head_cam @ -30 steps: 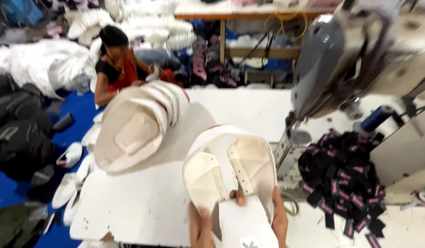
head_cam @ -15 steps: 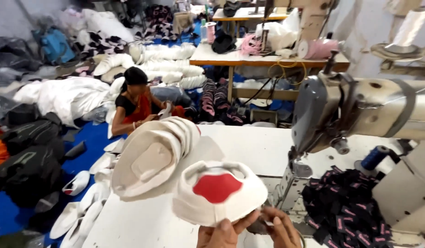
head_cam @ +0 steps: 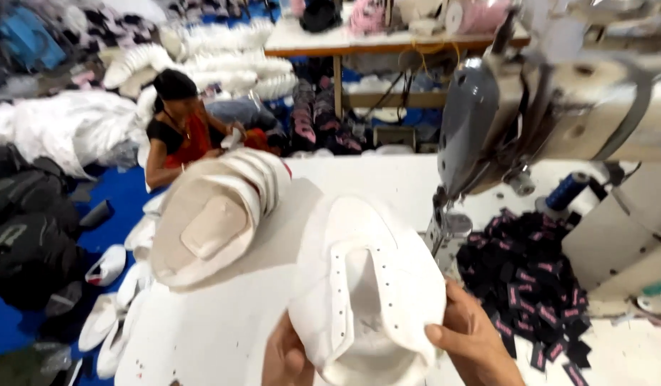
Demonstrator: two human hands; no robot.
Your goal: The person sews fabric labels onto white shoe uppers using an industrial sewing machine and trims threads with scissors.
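Two hands grip one white shoe upper (head_cam: 366, 286) at the lower middle of the frame: the left hand (head_cam: 287, 357) cups its lower left edge, the right hand (head_cam: 473, 343) pinches its right rim, thumb on top. Its long axis runs up and away from both. One stack of uppers (head_cam: 216, 214) lies left on the desk (head_cam: 201, 336); one sewing machine (head_cam: 559, 107) stands upper right.

One head-worn camera looks down and forward across the white table (head_cam: 223, 336), close above the hands at 6 o'clock. The sewing machine (head_cam: 545, 114) stands near at 2 o'clock; a seated person (head_cam: 184, 125) sits farther off at 11 o'clock.
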